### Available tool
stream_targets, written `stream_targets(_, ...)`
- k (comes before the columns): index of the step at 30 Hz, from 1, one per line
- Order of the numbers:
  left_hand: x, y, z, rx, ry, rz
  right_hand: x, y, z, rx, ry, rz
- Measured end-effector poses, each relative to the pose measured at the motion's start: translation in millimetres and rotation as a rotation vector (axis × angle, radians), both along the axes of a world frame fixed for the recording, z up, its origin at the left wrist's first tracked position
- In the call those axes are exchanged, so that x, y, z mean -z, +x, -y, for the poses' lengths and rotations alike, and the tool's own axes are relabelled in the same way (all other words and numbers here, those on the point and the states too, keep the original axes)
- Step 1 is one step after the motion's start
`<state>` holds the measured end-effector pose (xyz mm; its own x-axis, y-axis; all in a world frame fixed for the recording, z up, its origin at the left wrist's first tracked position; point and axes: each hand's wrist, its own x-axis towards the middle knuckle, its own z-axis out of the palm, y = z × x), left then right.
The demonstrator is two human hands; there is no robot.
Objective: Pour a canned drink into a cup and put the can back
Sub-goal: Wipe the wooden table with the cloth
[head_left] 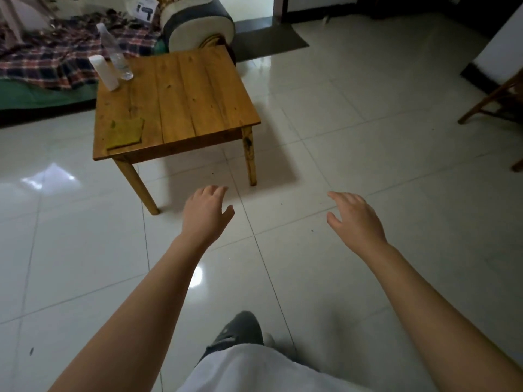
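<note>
Well ahead and left of your left hand point(208, 213) stood the white can point(104, 72) on the table point(181, 108), far corner. Both hands, right hand point(355, 220) too, hung relaxed, grasping nothing.

**Both arms being held out, hands empty**

Both bare forearms are being stretched forward and slightly downward from the bottom of the view. The left hand point(208, 213) is being held palm down, fingers loosely bent, thumb spread toward the middle. The right hand point(353, 219) is being held likewise, fingers relaxed and slightly spread. Nothing is being gripped by either hand.
</note>
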<state>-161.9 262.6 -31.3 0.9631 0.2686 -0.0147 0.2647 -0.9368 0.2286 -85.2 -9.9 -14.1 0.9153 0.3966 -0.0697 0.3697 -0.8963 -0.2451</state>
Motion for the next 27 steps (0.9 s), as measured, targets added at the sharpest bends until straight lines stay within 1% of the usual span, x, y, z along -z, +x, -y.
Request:
stream_targets(5,6,49,1,0.046,-0.015,-0.012,6,34,7,0.039,-0.003,-0.017)
stream_targets(9,12,105,-7,0.073,-0.012,-0.035,11,78,1,0.068,0.011,-0.013)
stream_targets(13,16,180,-18,0.125,-0.015,-0.040,14,142,-14,0.098,0.004,0.001)
stream_targets(20,6,313,-44,0.191,0.001,-0.029,0,264,-50,0.145,0.000,0.022)
stream_targets(27,1,417,-66,0.197,0.024,-0.030,-3,364,-62,0.176,0.041,0.027)
